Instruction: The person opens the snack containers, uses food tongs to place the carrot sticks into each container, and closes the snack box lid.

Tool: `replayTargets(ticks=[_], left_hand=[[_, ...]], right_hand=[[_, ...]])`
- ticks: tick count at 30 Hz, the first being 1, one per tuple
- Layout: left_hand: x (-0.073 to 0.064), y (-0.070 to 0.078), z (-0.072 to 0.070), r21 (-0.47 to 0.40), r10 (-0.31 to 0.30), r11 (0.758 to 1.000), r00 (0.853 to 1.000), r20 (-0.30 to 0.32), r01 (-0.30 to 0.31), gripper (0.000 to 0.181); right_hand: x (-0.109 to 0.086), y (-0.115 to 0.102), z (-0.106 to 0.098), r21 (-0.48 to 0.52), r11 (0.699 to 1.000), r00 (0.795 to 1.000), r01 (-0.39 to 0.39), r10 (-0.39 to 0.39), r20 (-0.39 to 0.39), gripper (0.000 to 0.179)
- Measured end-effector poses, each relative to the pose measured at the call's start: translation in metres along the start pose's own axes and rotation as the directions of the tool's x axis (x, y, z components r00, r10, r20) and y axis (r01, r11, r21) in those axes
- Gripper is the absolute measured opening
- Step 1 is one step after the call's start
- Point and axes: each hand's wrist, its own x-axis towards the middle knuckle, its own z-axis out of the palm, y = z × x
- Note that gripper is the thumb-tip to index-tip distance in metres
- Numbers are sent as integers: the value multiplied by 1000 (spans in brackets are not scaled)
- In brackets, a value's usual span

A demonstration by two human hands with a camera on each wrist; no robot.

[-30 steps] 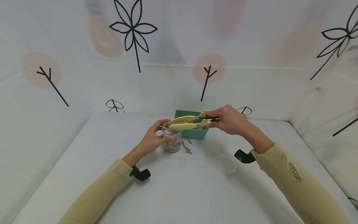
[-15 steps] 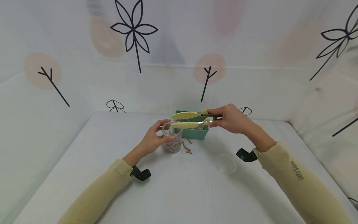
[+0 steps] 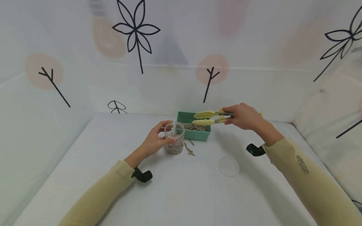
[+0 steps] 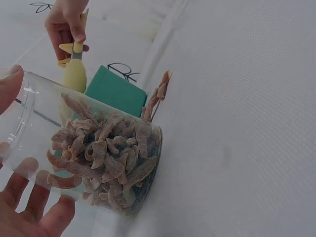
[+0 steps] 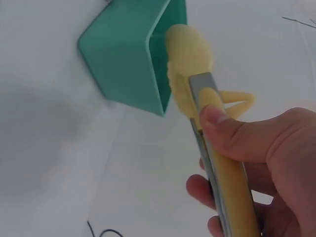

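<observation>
My left hand grips a clear jar that stands on the table, its mouth uncovered. Brown dried strips fill the lower part of the jar. In my right hand I hold yellow-tipped tongs, their two tips apart over the right side of a green box. Nothing shows between the tips. More dried strips lie inside the box, just behind and to the right of the jar. In the right wrist view the thumb presses along the tongs.
Several loose strips lie on the white table between jar and box. A clear round lid rests flat to the right, nearer the front. A patterned cloth wall stands behind.
My right hand has drawn the tongs rightward, from the jar's mouth to over the box, and their tips have parted a little. The left hand and the jar stay where they were.
</observation>
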Motion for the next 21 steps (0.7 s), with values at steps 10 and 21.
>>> replayTargets(ticks=[10,21], left_hand=[[-1,0,1,-3,14,1000,1000,4,-14,70],[-2,2,1,9,7,1000,1000,-1,-7,71]], right_hand=[[23,-31,-14,-295,955,983,21,35,183,62],[34,-44,1,-258,966,976,28,30,218,52]])
